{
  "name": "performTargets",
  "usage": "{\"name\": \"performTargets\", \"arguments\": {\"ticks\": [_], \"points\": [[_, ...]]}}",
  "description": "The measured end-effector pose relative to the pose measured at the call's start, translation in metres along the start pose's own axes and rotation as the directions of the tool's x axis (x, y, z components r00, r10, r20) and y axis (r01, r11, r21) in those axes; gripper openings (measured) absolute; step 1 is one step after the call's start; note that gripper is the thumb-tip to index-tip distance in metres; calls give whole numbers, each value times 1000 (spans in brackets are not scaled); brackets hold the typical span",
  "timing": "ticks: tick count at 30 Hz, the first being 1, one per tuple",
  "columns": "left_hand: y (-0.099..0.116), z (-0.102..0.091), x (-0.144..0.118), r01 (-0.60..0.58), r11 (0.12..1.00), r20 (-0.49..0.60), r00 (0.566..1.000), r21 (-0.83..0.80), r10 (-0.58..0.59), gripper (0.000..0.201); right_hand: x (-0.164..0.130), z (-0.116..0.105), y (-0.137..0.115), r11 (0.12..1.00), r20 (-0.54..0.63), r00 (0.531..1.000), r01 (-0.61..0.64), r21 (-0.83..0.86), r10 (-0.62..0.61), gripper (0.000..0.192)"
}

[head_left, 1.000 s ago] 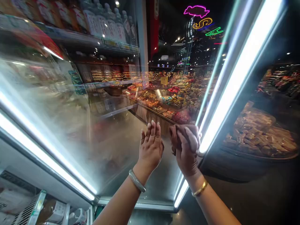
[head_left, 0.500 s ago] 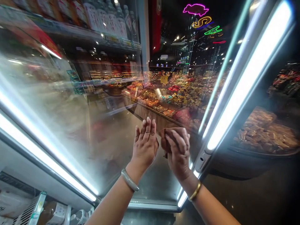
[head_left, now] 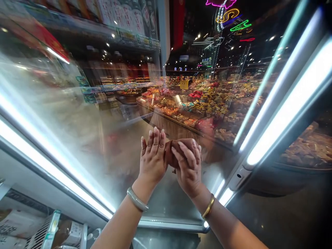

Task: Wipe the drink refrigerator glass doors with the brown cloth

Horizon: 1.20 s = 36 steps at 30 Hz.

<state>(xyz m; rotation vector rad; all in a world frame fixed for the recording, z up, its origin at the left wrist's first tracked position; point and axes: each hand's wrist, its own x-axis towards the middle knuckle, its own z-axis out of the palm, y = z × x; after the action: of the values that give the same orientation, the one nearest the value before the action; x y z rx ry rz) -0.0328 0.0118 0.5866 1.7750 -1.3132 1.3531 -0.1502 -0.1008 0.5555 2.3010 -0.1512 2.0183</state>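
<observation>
While left hand lies flat, fingers spread, on the fogged glass door, right hand presses a wadded brown cloth to the pane, fingers curled over it.

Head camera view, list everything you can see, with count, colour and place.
glass door: one, clear and fogged, centre and left, reflecting a shop aisle
light strips: several, white, along the door frames left and right
brown cloth: one, pressed on the glass under the right hand
bottles: a row, white labels, top left shelf
neon signs: a few, pink, yellow and green, top centre
packaged goods: some, pale, bottom left shelf
tray of food: one, brownish, behind glass at right
bangles: two, one pale grey on the left wrist, one gold on the right
left hand: flat against the glass, beside the cloth
right hand: on the cloth
</observation>
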Motion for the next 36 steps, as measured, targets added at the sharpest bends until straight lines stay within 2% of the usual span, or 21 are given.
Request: {"name": "performTargets", "arguments": {"ticks": [4, 7, 10, 13, 15, 19, 21, 23, 25, 27, 30, 32, 36], "points": [[-16, -6, -6, -13, 1000, -9, 1000, 13, 13, 75, 37, 12, -16, 998, -4, 998, 59, 7, -59, 44], [-23, -10, -7, 16, 999, 9, 1000, 35, -16, 78, 57, 11, -13, 999, -88, 996, 13, -40, -16, 41], [-27, -11, -9, 21, 999, 21, 1000, 38, -22, 81, 40, 11, -13, 999, -120, 992, -32, -31, 28, 44], [-32, -12, -14, 31, 999, 10, 999, 38, -31, 80, 9, 18, -24, 999, -76, 996, -43, -6, 42, 46], [-36, -13, -16, 48, 998, 8, 999, 36, -48, 78, 2, 28, -35, 999, -49, 998, -38, 18, 39, 45], [-48, -19, -19, 69, 997, 7, 998, 31, -69, 77, 35, 42, -49, 998, -38, 999, 29, 48, -27, 41], [-53, -22, -19, 75, 996, 10, 997, 45, -75, 79, 55, 42, -47, 999, -78, 996, 33, 23, -31, 40], [-59, -25, -19, 84, 995, 14, 996, 60, -85, 80, 60, 39, -44, 1000, -121, 993, 8, 4, -8, 42], [-65, -27, -21, 92, 994, 17, 996, 67, -93, 80, 47, 36, -43, 1000, -122, 992, -17, 6, 18, 46], [-72, -28, -26, 91, 993, 15, 996, 74, -92, 79, 22, 38, -49, 999, -74, 997, -25, 22, 27, 49], [-82, -28, -34, 84, 992, 10, 996, 89, -85, 77, -1, 53, -69, 998, -1, 1000, -15, 63, 15, 47], [-89, -29, -40, 76, 993, 10, 997, 88, -77, 76, 6, 65, -84, 996, 8, 1000, 8, 91, -8, 43], [-101, -35, -46, 86, 993, 17, 996, 76, -87, 76, 51, 77, -97, 996, -57, 998, 39, 76, -35, 38]]}}
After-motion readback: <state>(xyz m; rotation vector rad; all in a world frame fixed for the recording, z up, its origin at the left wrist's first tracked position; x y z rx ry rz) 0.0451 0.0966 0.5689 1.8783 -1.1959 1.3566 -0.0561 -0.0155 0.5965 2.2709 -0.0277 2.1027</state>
